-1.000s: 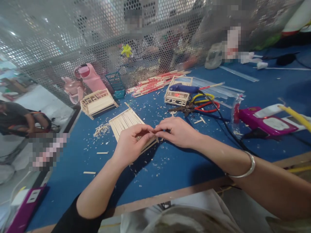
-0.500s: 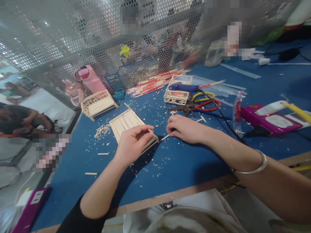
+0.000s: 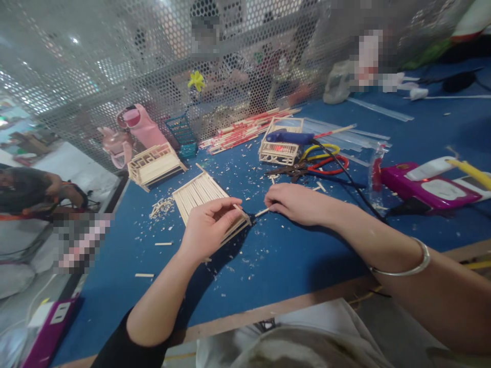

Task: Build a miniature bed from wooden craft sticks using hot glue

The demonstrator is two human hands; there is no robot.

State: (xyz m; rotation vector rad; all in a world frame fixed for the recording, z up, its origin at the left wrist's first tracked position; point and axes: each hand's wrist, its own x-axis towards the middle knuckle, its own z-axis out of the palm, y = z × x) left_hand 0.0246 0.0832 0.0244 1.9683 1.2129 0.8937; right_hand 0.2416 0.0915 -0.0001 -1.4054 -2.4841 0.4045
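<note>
Left hand (image 3: 209,227): fingers curl in, thumb and fingertips pinched on the near corner of the stick panel (image 3: 197,193).
Right hand (image 3: 297,204): knuckles up, fingertips closed narrowly on one end of the thin stick (image 3: 263,211).
Stick panel: a flat rectangle of pale, bare wooden sticks laid side by side. It lies on the table cover (image 3: 268,255) just ahead of the left hand.
Thin stick: short, straight, light wood. Its free end points at the panel's near corner, close to the left fingertips; whether it touches the panel cannot be told.
Bangle (image 3: 414,260): smooth silver metal ring on the right wrist.
Table cover: blue, matt, littered with small wood chips and cut stick ends.
Small bench (image 3: 155,163): slatted, made of the same pale sticks, beyond the panel to the left.
Stick crate (image 3: 279,149): open lattice box with a blue glue gun (image 3: 289,137) lying across its top.
Scissors (image 3: 326,159): red and yellow looped handles, just right of the crate.
Screen (image 3: 115,76): grey metal sheet punched with round holes, standing along the far edge.
</note>
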